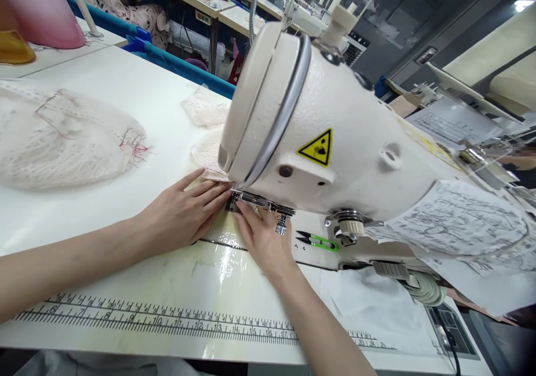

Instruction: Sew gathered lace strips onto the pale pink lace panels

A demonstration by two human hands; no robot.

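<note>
A white sewing machine (268,113) stands over the white table. My left hand (184,208) lies flat at the left of its needle area, fingers stretched toward the presser foot and resting by pale lace fabric (209,155). On the right of the presser foot (235,200), my right hand (266,236) reaches in from the front with fingers extended. Parts of its fingers are hidden behind the metal attachment and thumbscrew (281,222). The machine head covers part of the lace.
Green-handled thread snips (320,242) lie right of my right hand. A lace piece with red threads (62,136) rests at the left. A printed ruler (167,323) runs along the front edge. Patterned paper (456,219) hangs on the machine's right. Other sewing stations stand behind.
</note>
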